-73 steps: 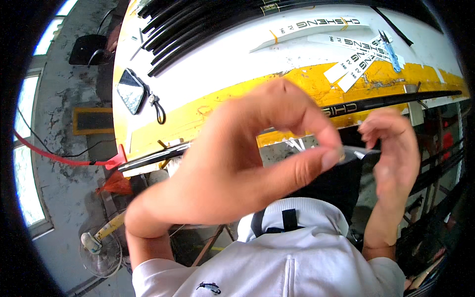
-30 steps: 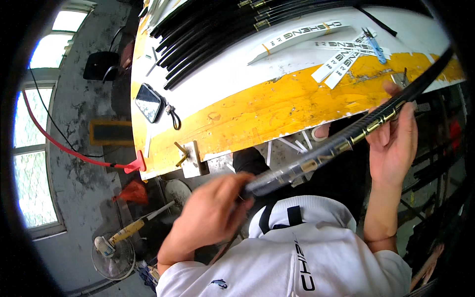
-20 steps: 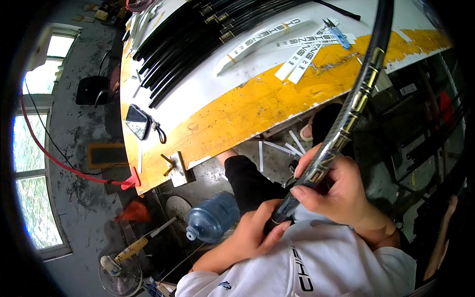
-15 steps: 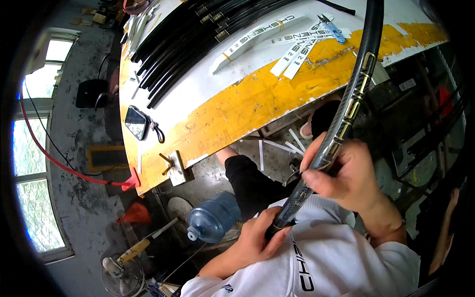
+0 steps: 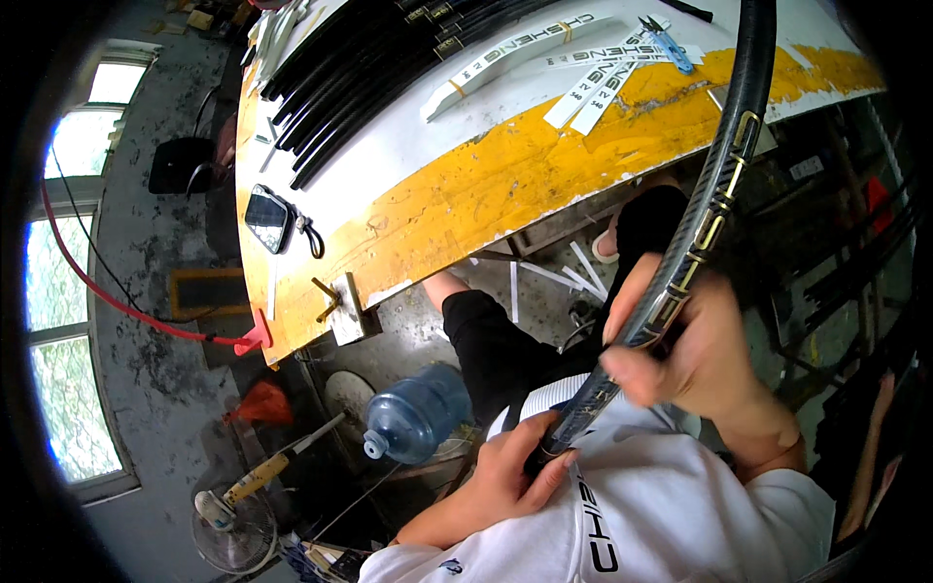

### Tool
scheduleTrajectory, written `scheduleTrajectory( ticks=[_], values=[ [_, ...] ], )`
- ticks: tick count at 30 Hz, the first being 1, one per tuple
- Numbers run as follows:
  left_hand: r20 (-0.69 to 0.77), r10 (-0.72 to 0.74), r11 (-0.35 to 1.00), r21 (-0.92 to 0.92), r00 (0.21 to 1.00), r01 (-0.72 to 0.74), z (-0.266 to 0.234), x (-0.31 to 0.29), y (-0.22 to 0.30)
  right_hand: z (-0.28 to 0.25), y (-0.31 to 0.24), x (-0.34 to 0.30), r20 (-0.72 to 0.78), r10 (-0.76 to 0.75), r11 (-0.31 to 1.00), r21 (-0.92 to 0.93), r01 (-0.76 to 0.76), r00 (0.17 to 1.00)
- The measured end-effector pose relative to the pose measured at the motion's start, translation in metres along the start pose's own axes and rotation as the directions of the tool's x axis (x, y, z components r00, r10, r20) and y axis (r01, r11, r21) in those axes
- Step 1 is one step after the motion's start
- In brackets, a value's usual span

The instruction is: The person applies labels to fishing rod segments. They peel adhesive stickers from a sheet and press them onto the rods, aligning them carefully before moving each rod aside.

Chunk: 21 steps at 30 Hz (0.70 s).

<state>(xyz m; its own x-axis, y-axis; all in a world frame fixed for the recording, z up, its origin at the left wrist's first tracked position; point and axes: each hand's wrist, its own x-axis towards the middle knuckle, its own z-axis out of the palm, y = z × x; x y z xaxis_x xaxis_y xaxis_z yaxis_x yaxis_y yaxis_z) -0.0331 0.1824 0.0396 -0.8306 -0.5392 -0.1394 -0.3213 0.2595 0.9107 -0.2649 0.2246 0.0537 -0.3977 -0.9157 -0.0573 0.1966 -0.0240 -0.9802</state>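
A long, glossy black tube (image 5: 714, 194) with gold lettering runs from the top right down to my lap. My left hand (image 5: 515, 457) is closed round its lower end. Farther up, my right hand (image 5: 714, 355) wraps the tube, with thumb and fingers on opposite sides; its thumb is slightly blurred. Above my hands, on the white and yellow table, white printed strips (image 5: 593, 97) lie loose beside a banded bundle of strips (image 5: 515, 63). Blue-handled snips (image 5: 671, 49) rest on the loose ones. Many similar black tubes (image 5: 360, 83) are laid side by side on the table's far left.
A phone (image 5: 267, 220) lies near the table's left end, and a metal clamp (image 5: 343, 309) sits at its near edge. Below are a blue water bottle (image 5: 418, 413), a fan (image 5: 233, 530) and white strips (image 5: 554, 277) on the floor. A red hose (image 5: 107, 291) hangs left.
My right hand has shifted slightly right along with the tube, whose lettered side has turned a little. My left hand keeps its hold on the lower end. The whole view has shifted slightly.
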Motion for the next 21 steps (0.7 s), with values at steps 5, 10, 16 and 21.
scheduleTrajectory(
  ticks=[5,10,16,21],
  values=[
    [-0.038,0.045,0.998,0.037,0.998,-0.043,0.002,-0.004,-0.004,0.004,0.001,-0.012,0.028,0.071,0.991,-0.116,-0.068,0.997],
    [-0.024,0.052,0.998,-0.039,0.998,-0.053,0.001,-0.006,-0.006,-0.005,-0.018,0.006,0.045,0.095,0.988,-0.124,-0.088,0.994],
    [-0.074,0.015,1.000,-0.013,0.997,-0.016,0.001,0.003,-0.001,0.022,0.005,0.004,0.014,0.100,0.995,-0.028,-0.100,0.995],
    [-0.156,0.088,0.995,0.067,0.984,-0.078,0.007,0.010,0.000,0.018,0.008,0.008,0.188,0.174,0.961,-0.248,-0.125,0.966]
  ],
)
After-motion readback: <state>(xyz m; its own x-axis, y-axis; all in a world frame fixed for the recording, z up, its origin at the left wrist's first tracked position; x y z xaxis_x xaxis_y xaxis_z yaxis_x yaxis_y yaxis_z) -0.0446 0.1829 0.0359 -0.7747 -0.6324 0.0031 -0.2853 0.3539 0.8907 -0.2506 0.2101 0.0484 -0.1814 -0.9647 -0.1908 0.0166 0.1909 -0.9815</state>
